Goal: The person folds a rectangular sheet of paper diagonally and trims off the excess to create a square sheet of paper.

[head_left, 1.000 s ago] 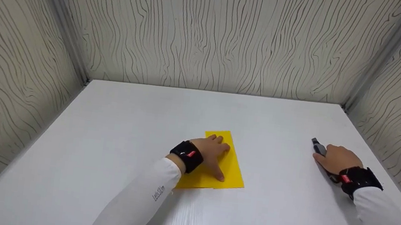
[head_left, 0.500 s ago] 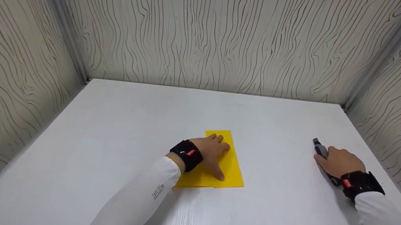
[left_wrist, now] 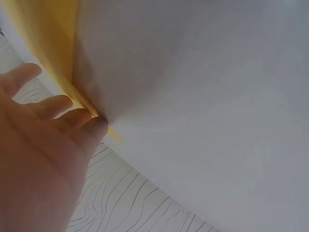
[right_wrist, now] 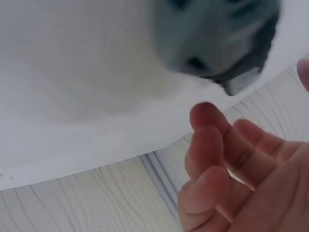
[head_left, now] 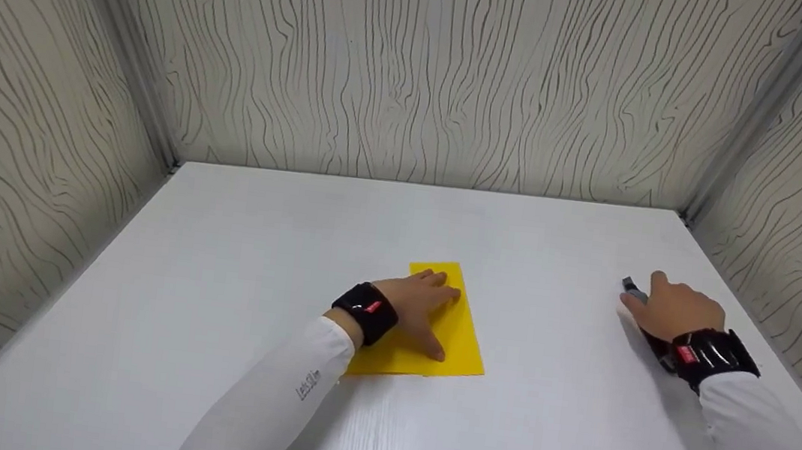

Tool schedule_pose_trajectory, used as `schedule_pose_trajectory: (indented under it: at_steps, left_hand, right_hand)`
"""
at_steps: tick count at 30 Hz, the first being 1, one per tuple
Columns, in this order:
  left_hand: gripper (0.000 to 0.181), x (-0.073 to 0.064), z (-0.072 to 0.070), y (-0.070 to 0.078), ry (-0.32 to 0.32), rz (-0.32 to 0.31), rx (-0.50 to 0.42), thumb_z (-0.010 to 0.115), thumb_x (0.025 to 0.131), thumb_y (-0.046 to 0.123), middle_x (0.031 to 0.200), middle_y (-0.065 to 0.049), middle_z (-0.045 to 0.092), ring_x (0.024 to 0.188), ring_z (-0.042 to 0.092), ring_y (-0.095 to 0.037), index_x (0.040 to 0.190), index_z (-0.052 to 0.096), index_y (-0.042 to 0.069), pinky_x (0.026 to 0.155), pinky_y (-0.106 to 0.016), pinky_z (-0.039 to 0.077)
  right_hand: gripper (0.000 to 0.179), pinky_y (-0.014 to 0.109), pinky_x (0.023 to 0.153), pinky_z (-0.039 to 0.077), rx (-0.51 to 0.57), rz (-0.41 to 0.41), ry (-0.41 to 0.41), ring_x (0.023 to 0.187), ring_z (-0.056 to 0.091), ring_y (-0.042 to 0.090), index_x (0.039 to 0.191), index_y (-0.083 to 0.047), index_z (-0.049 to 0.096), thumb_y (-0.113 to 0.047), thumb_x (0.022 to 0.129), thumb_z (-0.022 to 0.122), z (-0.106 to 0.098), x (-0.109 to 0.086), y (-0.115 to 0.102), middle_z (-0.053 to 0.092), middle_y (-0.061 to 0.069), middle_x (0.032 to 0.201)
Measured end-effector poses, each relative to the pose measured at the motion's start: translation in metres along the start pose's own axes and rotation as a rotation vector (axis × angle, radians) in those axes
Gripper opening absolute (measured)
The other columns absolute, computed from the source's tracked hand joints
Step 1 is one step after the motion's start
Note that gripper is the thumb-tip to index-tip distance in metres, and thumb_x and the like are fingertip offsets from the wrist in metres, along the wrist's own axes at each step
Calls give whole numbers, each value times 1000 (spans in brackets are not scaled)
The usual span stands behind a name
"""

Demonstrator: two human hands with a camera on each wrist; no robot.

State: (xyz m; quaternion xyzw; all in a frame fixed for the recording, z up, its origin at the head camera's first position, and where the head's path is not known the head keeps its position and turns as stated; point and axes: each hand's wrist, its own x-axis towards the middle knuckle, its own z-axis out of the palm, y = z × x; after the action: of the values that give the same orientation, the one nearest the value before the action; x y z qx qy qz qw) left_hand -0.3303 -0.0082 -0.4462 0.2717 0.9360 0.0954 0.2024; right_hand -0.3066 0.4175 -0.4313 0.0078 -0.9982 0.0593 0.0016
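Note:
My left hand rests with spread fingers on a yellow sheet of paper in the middle of the table, covering part of it. A small step shows in the sheet's near edge. In the left wrist view the fingertips lie right at the yellow paper. At the right, my right hand is over a grey-and-black utility knife, mostly hidden in the head view. The right wrist view shows the knife, blurred, with a short metal tip and a gap between it and the loosely bent fingers.
The white table is enclosed by wood-grain patterned panels at the back and both sides. Grey metal posts stand at the back corners. Black straps circle both wrists over white sleeves.
My right fingers have loosened from the utility knife and the index finger has lifted. The hand has shifted slightly forward and left over the knife. My left hand stays on the yellow paper.

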Motion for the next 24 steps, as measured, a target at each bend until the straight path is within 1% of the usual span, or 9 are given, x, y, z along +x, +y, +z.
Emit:
schedule_pose_trajectory:
  at_steps: [4,7,10,13,16,19,21,22,24]
  left_hand:
    - [104,-1,-1,-5,10,21,-11,85,83,65,184,3,19,172,13,-22,170,35,38,136,-59,20]
    - [105,-4,-2,-9,6,29,-7,83,84,69,184,2,18,172,11,-23,171,34,34,137,-57,19]
    - [108,-10,-3,-13,3,25,3,82,84,70,184,0,18,172,13,-23,172,34,29,137,-56,20]
    - [109,-18,-3,-16,4,7,17,84,84,69,183,-2,21,171,18,-24,171,36,25,136,-54,23]
    - [105,-27,-3,-18,18,13,43,86,84,67,180,-4,31,166,30,-26,168,42,22,135,-51,29]
    - [92,-36,-3,-19,44,63,94,87,85,62,168,-6,50,153,50,-27,159,57,16,130,-46,39]
    - [80,-41,-2,-19,65,90,125,88,86,60,152,-5,63,135,62,-24,148,67,14,123,-41,47]
    - [75,-44,-2,-19,74,103,142,89,85,59,141,-4,68,125,65,-22,142,72,13,118,-38,51]
    - [66,-48,0,-19,86,119,173,90,84,58,120,0,71,106,65,-19,130,77,13,104,-34,56]
  right_hand:
    - [75,51,54,53,3,-20,71,65,66,38,142,20,44,-46,110,55,3,2,-19,67,28,78]
    - [70,54,55,55,-14,-56,132,71,69,44,137,18,51,-45,107,61,10,2,-38,70,32,85]
    - [67,63,66,59,-39,-116,195,86,69,53,132,15,58,-45,105,66,18,-1,-61,71,36,100]
    - [66,70,82,58,-70,-185,232,102,66,55,133,10,62,-48,102,71,23,-3,-87,69,36,118]
    - [70,70,92,56,-72,-254,233,113,64,52,139,4,63,-52,99,75,26,-4,-112,67,32,130]
    - [77,70,100,55,-52,-323,204,126,60,51,145,0,61,-56,95,78,29,-6,-137,63,29,144]
    - [82,70,106,52,-29,-368,159,136,57,51,150,-3,59,-60,93,79,32,-7,-153,58,27,152]
    - [85,70,110,51,-18,-385,129,140,55,50,152,-5,58,-62,92,79,34,-7,-161,55,26,156]
    - [92,70,116,47,2,-421,63,146,51,50,156,-7,55,-66,91,79,37,-7,-175,50,25,163]
